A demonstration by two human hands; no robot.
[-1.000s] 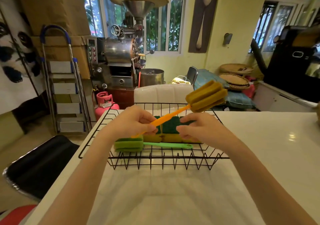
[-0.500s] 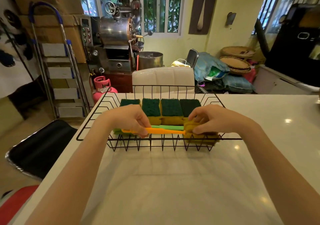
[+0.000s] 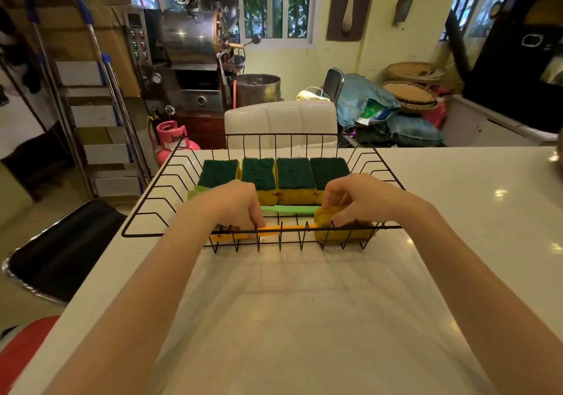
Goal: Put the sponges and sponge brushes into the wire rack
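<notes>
A black wire rack (image 3: 158, 181) stands on the white table (image 3: 304, 318). Several yellow sponges with dark green tops (image 3: 294, 175) lie side by side along its back. A green sponge brush (image 3: 289, 209) lies in front of them, its head mostly hidden behind my left hand. An orange sponge brush (image 3: 292, 228) lies along the rack's front edge. My left hand (image 3: 231, 205) pinches its handle, and my right hand (image 3: 362, 199) holds its yellow sponge head (image 3: 341, 234) down at the front right corner.
A white padded chair back (image 3: 280, 120) stands behind the table. A black chair seat (image 3: 61, 251) sits at the left, with a pink gas cylinder (image 3: 172, 135), a stepladder (image 3: 91, 105) and a metal roasting machine (image 3: 189, 47) beyond. Bags and baskets lie at the right.
Both hands have lowered the orange sponge brush from above the rack down into it, flat along the front edge. The camera has tilted down.
</notes>
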